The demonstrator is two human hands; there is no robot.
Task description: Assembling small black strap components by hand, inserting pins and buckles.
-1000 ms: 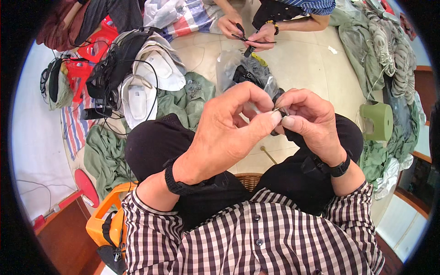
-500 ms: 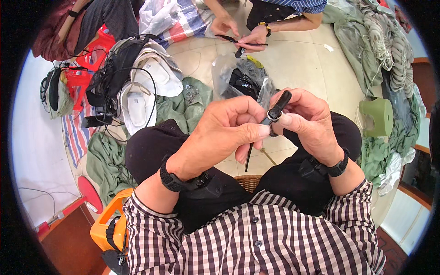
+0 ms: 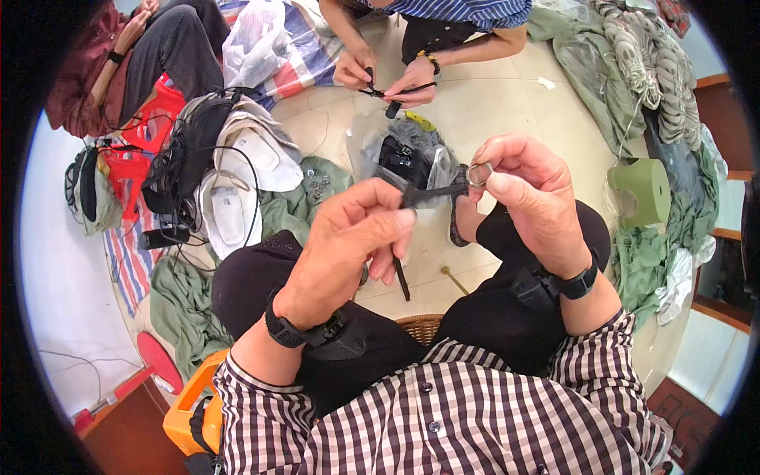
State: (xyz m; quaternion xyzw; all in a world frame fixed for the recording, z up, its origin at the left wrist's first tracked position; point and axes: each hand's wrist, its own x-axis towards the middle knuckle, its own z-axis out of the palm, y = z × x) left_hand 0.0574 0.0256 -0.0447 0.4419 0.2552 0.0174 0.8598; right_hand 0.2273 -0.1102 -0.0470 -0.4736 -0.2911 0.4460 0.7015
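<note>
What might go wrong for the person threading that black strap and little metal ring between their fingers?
The small metal ring is only pinched at the right hand's fingertips; it might slip and fall to the tiled floor among the clutter. The black strap is gripped near one end by the left hand, its tail dangling, so it may pull free or twist.

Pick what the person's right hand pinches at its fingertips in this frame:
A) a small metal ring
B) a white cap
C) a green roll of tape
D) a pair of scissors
A: the right hand pinches a small metal ring at its fingertips, with a black strap running from it to the left hand.
</note>
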